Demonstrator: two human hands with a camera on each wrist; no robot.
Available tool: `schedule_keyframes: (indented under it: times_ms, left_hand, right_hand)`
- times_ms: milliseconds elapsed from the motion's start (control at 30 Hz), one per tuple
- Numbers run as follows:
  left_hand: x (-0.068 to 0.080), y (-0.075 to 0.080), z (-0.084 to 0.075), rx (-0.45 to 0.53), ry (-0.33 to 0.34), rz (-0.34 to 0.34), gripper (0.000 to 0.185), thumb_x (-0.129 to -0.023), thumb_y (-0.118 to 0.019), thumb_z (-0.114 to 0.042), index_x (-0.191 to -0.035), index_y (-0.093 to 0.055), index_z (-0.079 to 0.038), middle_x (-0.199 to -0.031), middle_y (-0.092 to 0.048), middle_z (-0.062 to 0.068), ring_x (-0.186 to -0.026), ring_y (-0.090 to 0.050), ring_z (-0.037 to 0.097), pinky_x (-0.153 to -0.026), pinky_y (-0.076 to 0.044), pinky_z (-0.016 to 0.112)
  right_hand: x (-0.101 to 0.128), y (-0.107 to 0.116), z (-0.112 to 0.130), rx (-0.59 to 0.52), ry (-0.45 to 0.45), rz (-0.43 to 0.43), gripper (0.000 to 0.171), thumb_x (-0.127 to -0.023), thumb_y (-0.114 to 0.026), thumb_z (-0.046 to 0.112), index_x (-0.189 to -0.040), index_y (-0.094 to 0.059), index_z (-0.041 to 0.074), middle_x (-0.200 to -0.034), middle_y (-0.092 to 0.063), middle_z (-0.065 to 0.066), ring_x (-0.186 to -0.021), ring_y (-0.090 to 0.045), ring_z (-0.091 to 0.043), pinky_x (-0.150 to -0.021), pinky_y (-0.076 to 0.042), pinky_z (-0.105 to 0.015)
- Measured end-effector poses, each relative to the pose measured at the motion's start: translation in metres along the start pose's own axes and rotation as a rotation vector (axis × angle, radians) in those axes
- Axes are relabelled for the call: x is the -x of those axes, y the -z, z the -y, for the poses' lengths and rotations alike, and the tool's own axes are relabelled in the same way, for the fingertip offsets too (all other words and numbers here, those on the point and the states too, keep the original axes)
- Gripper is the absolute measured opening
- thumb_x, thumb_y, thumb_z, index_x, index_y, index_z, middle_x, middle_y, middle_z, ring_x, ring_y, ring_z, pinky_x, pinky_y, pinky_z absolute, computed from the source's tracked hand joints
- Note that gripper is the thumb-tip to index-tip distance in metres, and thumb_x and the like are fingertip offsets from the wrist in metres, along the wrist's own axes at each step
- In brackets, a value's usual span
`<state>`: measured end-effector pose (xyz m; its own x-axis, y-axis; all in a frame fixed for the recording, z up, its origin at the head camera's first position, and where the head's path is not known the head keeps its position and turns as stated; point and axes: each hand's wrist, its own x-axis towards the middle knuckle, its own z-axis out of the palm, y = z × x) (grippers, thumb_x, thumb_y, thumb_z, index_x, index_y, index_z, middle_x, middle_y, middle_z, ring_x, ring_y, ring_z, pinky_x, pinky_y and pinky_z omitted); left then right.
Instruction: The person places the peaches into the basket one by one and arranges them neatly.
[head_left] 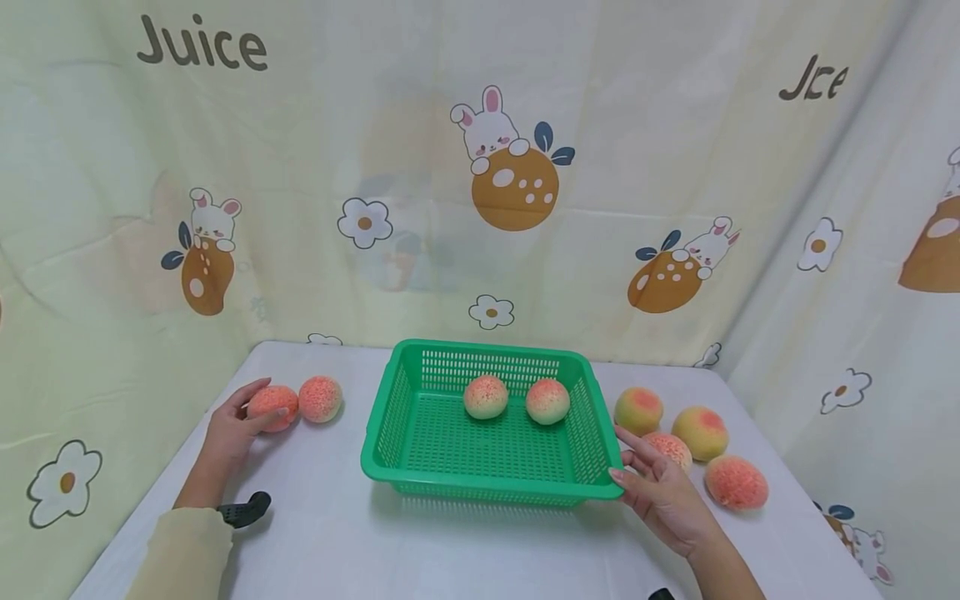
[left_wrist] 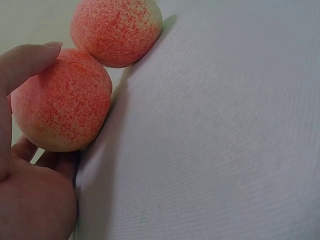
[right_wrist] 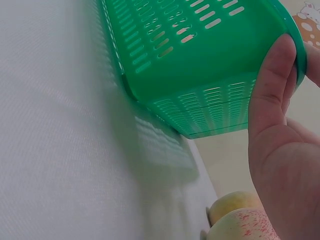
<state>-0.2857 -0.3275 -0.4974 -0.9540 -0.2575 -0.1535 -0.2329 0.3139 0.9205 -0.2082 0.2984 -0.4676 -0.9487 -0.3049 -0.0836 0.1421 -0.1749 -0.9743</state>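
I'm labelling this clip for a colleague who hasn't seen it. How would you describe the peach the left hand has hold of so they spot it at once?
Start at the green basket in the middle of the white table, then look to the table's far left corner, where two peaches lie side by side. The one meant is the outer peach, farther from the basket. Unlike its free neighbour, it has the left hand curled around it.

four loose peaches (head_left: 701, 446) right of basket, bunny-print curtain (head_left: 480, 167)
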Motion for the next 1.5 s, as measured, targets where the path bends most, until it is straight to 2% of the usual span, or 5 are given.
schedule_keyframes:
  times_ms: [800,967,1100,1400,1500]
  left_hand:
    - [0.004,0.003,0.004,0.019,-0.03,-0.051,0.081,-0.094,-0.073,-0.045,-0.16,-0.036,-0.017,-0.164,-0.035,0.016,-0.151,-0.032,0.037,-0.121,-0.036,0.057]
    - [0.006,0.005,0.003,-0.022,-0.047,-0.069,0.082,-0.092,-0.073,-0.05,-0.159,-0.038,-0.019,-0.163,-0.037,0.015,-0.144,-0.039,0.036,-0.103,-0.051,0.038]
    - [0.008,0.008,0.002,-0.05,-0.062,-0.077,0.085,-0.09,-0.074,-0.054,-0.159,-0.038,-0.023,-0.164,-0.035,0.013,-0.135,-0.042,0.032,-0.084,-0.045,0.024]
    - [0.012,0.009,0.001,-0.052,-0.112,-0.113,0.089,-0.087,-0.074,-0.059,-0.16,-0.036,-0.025,-0.163,-0.038,0.011,-0.132,-0.044,0.029,-0.08,-0.047,0.02]
    - [0.013,0.009,0.0,-0.037,-0.126,-0.117,0.09,-0.086,-0.074,-0.059,-0.16,-0.036,-0.024,-0.164,-0.036,0.011,-0.142,-0.039,0.034,-0.094,-0.05,0.033]
  right_hand:
    - [0.0,0.001,-0.001,-0.027,0.009,0.012,0.075,-0.103,-0.055,-0.001,-0.164,-0.013,0.008,-0.109,-0.059,0.004,-0.097,-0.068,-0.008,-0.09,-0.061,-0.028]
    - [0.0,0.001,0.0,-0.022,0.005,0.003,0.074,-0.103,-0.055,0.0,-0.164,-0.015,0.009,-0.109,-0.059,0.004,-0.097,-0.068,-0.008,-0.09,-0.061,-0.028]
    - [0.0,0.001,0.0,-0.022,0.003,0.003,0.074,-0.103,-0.055,0.0,-0.164,-0.015,0.009,-0.109,-0.059,0.004,-0.098,-0.068,-0.008,-0.091,-0.061,-0.028]
    - [-0.001,0.001,0.001,-0.03,-0.001,0.005,0.073,-0.103,-0.055,-0.001,-0.164,-0.016,0.009,-0.108,-0.06,0.005,-0.097,-0.068,-0.007,-0.09,-0.061,-0.028]
    - [-0.001,0.001,0.001,-0.033,0.003,0.011,0.073,-0.103,-0.055,-0.001,-0.164,-0.016,0.009,-0.108,-0.06,0.005,-0.097,-0.068,-0.008,-0.09,-0.061,-0.028]
